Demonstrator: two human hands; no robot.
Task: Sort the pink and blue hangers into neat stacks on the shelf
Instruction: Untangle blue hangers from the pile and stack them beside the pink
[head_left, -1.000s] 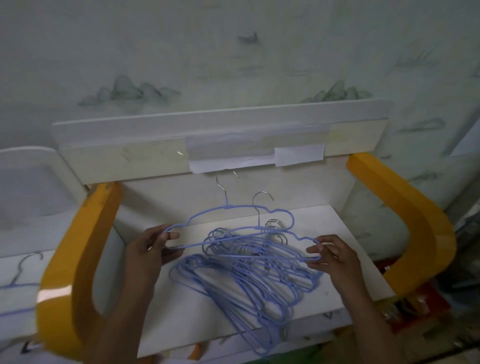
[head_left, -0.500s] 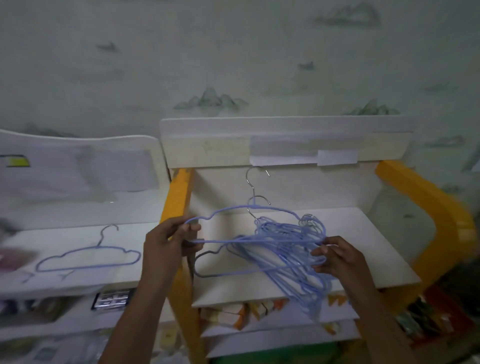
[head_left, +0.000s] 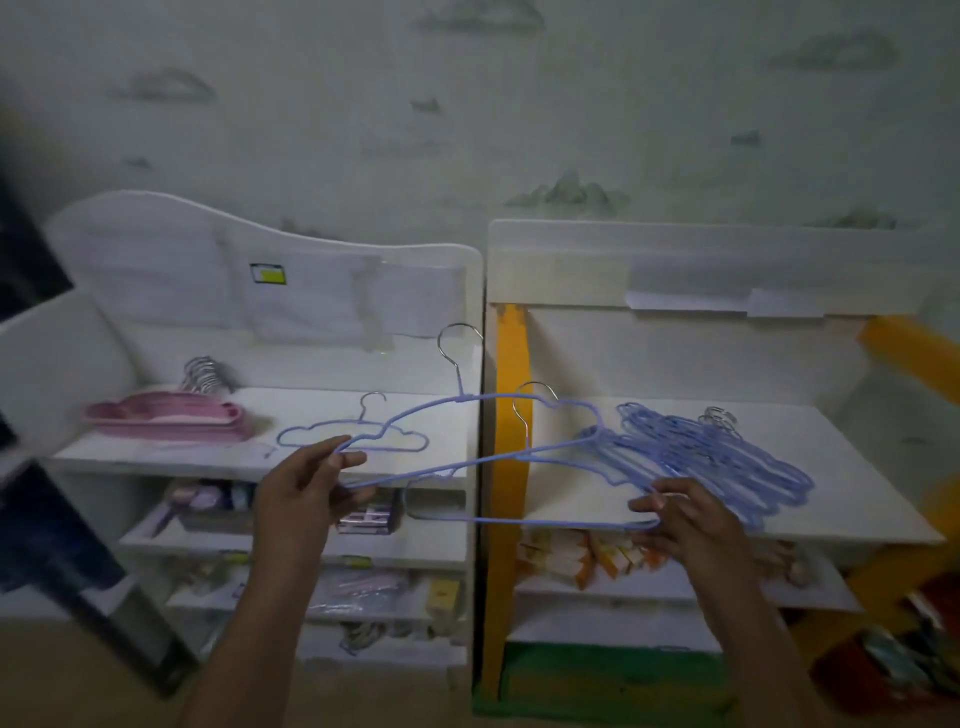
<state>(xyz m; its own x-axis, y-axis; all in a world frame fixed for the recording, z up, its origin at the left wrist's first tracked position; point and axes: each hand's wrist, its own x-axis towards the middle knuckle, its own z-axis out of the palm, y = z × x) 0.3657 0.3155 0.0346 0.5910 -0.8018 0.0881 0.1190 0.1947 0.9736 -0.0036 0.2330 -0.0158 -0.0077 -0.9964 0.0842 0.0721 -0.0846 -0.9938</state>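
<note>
Left grip: left hand (head_left: 306, 486) pinches upper blue hanger (head_left: 498, 402) at its left tip.
Right grip: right hand (head_left: 691, 512) clamps lower blue hanger (head_left: 519, 519).
Advice: separate hooks, then lay the upper one squarely on lone blue hanger (head_left: 353, 434), beyond left grip.
Pile: tangled blue hangers (head_left: 717, 457) behind right grip.

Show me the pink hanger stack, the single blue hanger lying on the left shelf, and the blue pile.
pink hanger stack (head_left: 166, 418), head view, top of stack
single blue hanger (head_left: 415, 441), head view, right lobe
blue pile (head_left: 727, 457), head view, middle wires

Matt blue-coated wire hangers (head_left: 717, 457) carry shiny metal hooks; the white shelf (head_left: 857, 467) looks smooth, faintly glossy.
</note>
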